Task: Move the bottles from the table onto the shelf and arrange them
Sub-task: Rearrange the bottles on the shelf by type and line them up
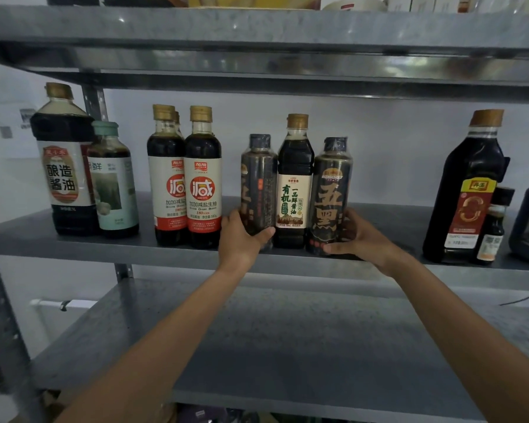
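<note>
Grey metal shelf (409, 222), bottles (294, 184), white wall (394, 141)

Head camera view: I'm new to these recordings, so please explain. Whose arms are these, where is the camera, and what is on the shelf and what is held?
There is no machine here. A person wears one camera on the head, looking forward and down, so both bare arms reach in from below. The left hand holds a dark-wrapped bottle low down. The right hand holds a similar gold-lettered bottle. Between them stands a cream-labelled soy sauce bottle. All three stand upright on the grey metal shelf. More sauce bottles stand to either side, among them two red-and-white labelled bottles.
</note>
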